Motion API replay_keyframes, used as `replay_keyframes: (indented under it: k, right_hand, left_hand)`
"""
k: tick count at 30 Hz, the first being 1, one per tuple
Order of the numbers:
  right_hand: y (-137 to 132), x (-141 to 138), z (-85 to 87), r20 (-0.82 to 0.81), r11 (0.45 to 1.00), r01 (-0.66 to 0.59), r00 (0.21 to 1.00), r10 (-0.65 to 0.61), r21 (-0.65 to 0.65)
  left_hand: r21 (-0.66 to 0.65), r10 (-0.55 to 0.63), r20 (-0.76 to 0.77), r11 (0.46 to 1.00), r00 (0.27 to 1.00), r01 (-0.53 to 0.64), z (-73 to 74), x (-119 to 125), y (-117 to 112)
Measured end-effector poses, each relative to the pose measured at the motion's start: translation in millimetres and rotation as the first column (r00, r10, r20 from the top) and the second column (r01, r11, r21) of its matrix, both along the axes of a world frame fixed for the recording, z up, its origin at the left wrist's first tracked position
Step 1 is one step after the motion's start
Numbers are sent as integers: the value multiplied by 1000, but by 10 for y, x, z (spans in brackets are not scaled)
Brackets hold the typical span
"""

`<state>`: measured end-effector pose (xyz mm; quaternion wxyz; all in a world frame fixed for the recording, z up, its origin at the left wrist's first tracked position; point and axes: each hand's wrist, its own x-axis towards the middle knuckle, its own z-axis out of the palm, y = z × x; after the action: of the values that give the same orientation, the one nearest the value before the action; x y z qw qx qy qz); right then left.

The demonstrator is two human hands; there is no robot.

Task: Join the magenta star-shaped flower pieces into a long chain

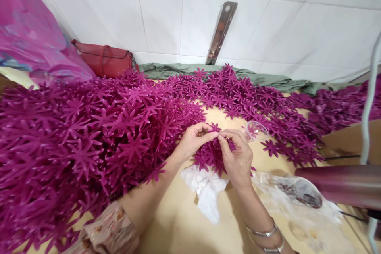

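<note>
My left hand (195, 139) and my right hand (237, 152) meet at the fingertips in the middle, both closed in a pinch. At the left fingertips shows a purple star-shaped flower piece (214, 127), partly hidden by the fingers. What the right thumb and forefinger pinch is too small to make out. Below and behind the hands lies a small cluster of the same flower pieces (208, 156). A crumpled white cloth (204, 190) is on the table just in front of them. To the right of my right hand stands a small clear round dish (256, 131) with purple bits in it.
A large heap of purple flower pieces (89, 139) covers the left; another band (247, 95) runs along the back. A red bag (102, 58) leans by the tiled wall (160, 16). At right are a clear plastic bag (315, 210), a purple metallic cylinder (342, 184) and a pale tube (368, 111).
</note>
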<state>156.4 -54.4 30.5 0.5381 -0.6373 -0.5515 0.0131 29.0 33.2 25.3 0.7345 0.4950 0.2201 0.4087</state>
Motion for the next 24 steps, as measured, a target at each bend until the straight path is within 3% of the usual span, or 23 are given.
replay_keyframes:
  k: [4,7,15,21,24]
  right_hand:
    - [5,5,-9,-259,1000,-21,966,16,-14]
    - [23,21,-39,-415,1000,10,910,-7,4]
    - [88,-18,-85,-621,999,-10,783,36,45]
    - [113,-71,-21,-758,986,-11,638,136,168]
    - [103,-63,13,-799,975,2,573,181,222]
  left_hand:
    - [-1,-29,2,1000,1000,29,-7,0,-3]
    - [-73,16,8,997,1000,-16,-20,9,2]
    - [-154,142,15,978,990,-138,-51,36,7]
    - [-198,177,17,965,984,-170,-105,85,12]
    - [-207,254,5,947,967,-247,-135,71,54]
